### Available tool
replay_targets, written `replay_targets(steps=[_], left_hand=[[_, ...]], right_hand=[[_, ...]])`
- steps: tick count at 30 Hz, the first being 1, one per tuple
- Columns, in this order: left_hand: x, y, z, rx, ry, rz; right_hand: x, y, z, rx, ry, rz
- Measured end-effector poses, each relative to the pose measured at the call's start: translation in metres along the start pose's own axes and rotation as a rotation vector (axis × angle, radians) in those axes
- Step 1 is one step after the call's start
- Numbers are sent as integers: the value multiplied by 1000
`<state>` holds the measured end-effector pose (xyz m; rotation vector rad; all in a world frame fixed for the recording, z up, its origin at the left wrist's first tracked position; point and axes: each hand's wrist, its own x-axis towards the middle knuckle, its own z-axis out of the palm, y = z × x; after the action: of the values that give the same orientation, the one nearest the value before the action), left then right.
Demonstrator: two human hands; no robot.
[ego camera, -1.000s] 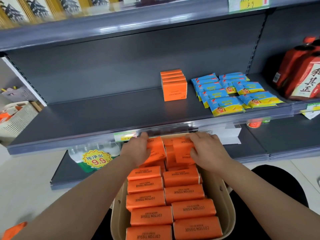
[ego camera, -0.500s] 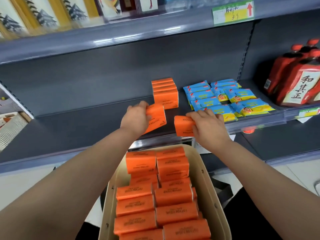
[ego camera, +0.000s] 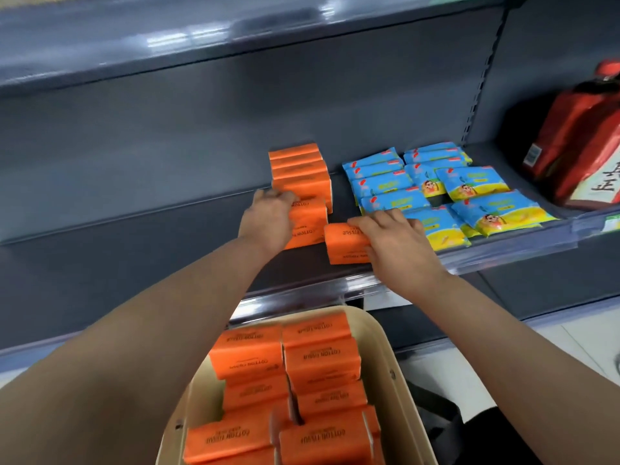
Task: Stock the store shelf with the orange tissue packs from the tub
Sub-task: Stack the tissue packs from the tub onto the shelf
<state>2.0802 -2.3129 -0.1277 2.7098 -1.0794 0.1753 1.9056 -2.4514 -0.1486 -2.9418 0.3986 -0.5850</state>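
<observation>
A dark grey shelf [ego camera: 134,256] stands over pale floor [ego camera: 469,374].

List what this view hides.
Head view:
- Red bottles: cut by the right edge.
- Tub: near end cut by the bottom edge.
- Left tissue pack: left end behind left hand.
- Right tissue pack: right end under right hand.
- Upper shelf: blurred, contents unreadable.

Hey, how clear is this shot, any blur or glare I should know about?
Head view: the upper shelf edge is motion-smeared, with streaky white glare. Lettering on the tub packs reads clearly. The left pack in the left hand and the right pack in the right hand look a little soft. The shelf lines bow slightly from the wide lens.
</observation>
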Motion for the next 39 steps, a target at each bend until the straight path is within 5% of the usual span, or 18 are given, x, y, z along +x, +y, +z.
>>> replay_targets(steps=[7,19,39], left_hand=[[30,11,7,101,57,35],[6,-17,-18,-58,191,-72],[-50,-42,-40,-95,157,-71]], right_hand=[[4,6,11,38,53,12],[42,-19,18,63,-44,-41],[61,-64,22,-110,37,-28]])
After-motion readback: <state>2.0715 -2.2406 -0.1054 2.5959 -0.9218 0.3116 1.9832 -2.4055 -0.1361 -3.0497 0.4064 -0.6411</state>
